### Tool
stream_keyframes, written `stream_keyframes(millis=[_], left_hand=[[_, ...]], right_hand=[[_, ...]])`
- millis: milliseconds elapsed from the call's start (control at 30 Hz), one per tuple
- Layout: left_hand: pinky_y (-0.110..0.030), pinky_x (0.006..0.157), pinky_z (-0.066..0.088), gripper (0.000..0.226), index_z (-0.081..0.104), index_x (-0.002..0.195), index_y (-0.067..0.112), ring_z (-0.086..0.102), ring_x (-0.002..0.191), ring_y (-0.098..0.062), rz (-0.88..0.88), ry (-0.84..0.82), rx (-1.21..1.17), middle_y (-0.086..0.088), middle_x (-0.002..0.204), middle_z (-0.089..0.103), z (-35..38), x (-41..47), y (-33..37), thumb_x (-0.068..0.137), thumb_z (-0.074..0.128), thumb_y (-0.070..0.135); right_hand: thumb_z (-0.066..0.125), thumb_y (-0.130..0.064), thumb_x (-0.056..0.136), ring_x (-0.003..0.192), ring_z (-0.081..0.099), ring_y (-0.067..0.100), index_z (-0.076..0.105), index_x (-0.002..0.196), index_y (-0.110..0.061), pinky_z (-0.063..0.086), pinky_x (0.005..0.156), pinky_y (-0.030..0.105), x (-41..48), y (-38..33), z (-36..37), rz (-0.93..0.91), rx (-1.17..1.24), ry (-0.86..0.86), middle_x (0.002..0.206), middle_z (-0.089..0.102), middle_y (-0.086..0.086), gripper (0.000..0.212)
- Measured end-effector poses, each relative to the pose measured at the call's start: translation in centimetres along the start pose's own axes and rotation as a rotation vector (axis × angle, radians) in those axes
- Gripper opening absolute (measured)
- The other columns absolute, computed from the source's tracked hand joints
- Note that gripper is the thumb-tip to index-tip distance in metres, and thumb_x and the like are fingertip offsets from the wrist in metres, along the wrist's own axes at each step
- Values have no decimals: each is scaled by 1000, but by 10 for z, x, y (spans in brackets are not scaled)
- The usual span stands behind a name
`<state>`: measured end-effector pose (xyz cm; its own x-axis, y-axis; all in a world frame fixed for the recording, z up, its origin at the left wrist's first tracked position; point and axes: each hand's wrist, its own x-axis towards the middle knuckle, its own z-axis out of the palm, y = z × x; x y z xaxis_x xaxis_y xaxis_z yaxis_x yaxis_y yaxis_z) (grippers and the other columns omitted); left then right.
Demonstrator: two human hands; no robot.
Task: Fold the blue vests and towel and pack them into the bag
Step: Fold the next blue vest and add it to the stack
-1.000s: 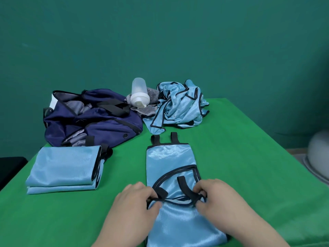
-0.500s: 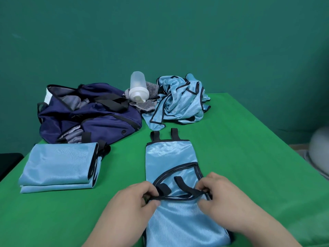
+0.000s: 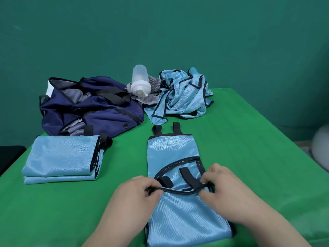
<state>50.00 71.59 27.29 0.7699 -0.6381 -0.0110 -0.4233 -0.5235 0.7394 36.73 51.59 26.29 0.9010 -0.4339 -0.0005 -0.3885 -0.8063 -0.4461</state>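
A light blue vest (image 3: 173, 148) with black trim lies lengthwise on the green table, folded into a narrow strip. My left hand (image 3: 137, 195) pinches its black-trimmed edge at the left, and my right hand (image 3: 222, 189) pinches the same edge at the right. A folded blue vest stack (image 3: 60, 157) lies at the left. Crumpled blue vests (image 3: 183, 94) are heaped at the back. The open navy bag (image 3: 99, 111) sits at the back left. A grey striped towel (image 3: 153, 84) lies between bag and heap, partly hidden.
A translucent white bottle (image 3: 139, 81) lies on the towel at the back. The green table (image 3: 249, 148) has its right edge running diagonally; a pale rounded object (image 3: 322, 148) sits beyond it. A teal wall stands behind.
Both hands keep their pinch on the vest's trimmed edge and have barely shifted. The view has tilted slightly, so everything sits a little lower in frame.
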Motion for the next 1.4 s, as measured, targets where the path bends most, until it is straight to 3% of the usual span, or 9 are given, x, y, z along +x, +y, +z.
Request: stream_keyframes(millis=[133,300,467,600,733,867,1000,1233,1400], left_hand=[[-17,45,33,14,70,74,35,41,43,-7,-18,8,-67,23,55,55,-1,-1,3,86,72,30],[-20,40,20,9,70,77,29,25,40,-12,-62,0,-199,6,42,42,-7,1,4,86,73,28],[-20,40,18,16,66,77,35,24,42,-13,-44,20,-311,1,47,43,-9,4,2,84,75,24],[-17,52,31,19,62,75,23,43,54,-11,-45,88,-420,8,71,63,-4,10,-1,81,78,13],[-21,61,33,28,55,73,22,45,65,-11,-62,63,-564,10,69,58,0,16,-4,85,71,3],[-16,49,27,20,61,74,16,38,58,-11,-23,90,-557,7,63,53,-4,16,-1,87,68,2],[-21,44,16,28,71,70,30,24,47,-10,-48,99,-508,-1,52,40,-4,19,-1,86,69,7],[-25,64,39,38,73,83,40,54,64,-14,-19,80,-531,1,70,68,-4,28,0,78,78,2],[-8,58,38,40,73,82,39,58,67,-2,19,122,-451,16,75,69,-11,58,7,79,76,0]], right_hand=[[66,-30,81,83,51,5,59,79,-27,43,76,21,1,-3,-3,36,165,31,90,51,-10,7],[71,-18,82,56,47,9,61,80,-24,37,58,29,-3,-4,-7,71,540,47,66,60,-10,12],[67,12,84,73,59,15,62,95,-14,45,68,29,-1,-7,-4,67,892,125,81,69,3,27],[63,20,83,71,56,16,60,99,-12,44,61,19,1,-11,-4,40,1081,228,89,63,3,36],[64,16,85,65,46,25,64,84,-25,32,59,36,4,-10,-2,27,1085,275,82,65,2,41],[65,19,81,79,63,10,72,66,-21,47,69,14,7,-12,-2,23,977,383,90,69,-9,43],[67,19,79,80,64,6,77,72,-24,49,70,13,12,-12,0,38,950,410,94,71,-11,45],[69,20,78,87,65,2,79,81,-31,47,70,10,23,-14,2,27,944,436,99,70,-15,52],[71,14,80,57,53,-1,77,85,-27,38,52,9,44,-16,-12,23,845,449,100,70,-19,41]])
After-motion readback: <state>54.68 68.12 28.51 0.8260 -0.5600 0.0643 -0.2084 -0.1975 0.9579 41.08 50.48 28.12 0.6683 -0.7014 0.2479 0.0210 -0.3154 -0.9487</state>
